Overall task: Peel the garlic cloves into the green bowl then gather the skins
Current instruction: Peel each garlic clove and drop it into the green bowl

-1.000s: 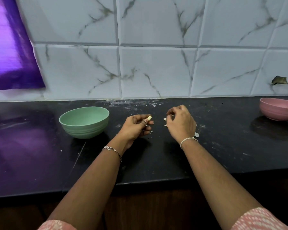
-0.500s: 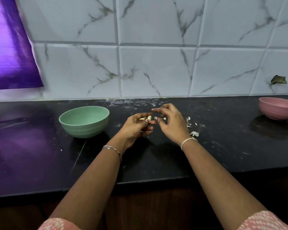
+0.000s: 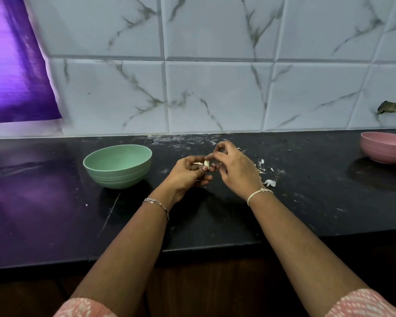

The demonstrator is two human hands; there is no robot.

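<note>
A pale garlic clove [image 3: 206, 163] is held above the black counter [image 3: 318, 202], between both hands. My left hand [image 3: 188, 175] grips its lower part with curled fingers. My right hand [image 3: 234, 170] pinches its top between thumb and forefinger. The green bowl [image 3: 118, 165] stands on the counter just left of my left hand; its inside is not visible. Several white garlic skins [image 3: 266, 173] lie scattered on the counter right of my right hand.
A pink bowl [image 3: 385, 147] sits at the far right by the tiled wall. A purple sheet [image 3: 14, 72] hangs at the left and reflects on the counter. The counter's front edge runs under my forearms.
My right hand left the skins on the counter, moved left to the clove in my left hand and now pinches it. The left hand stayed about where it was.
</note>
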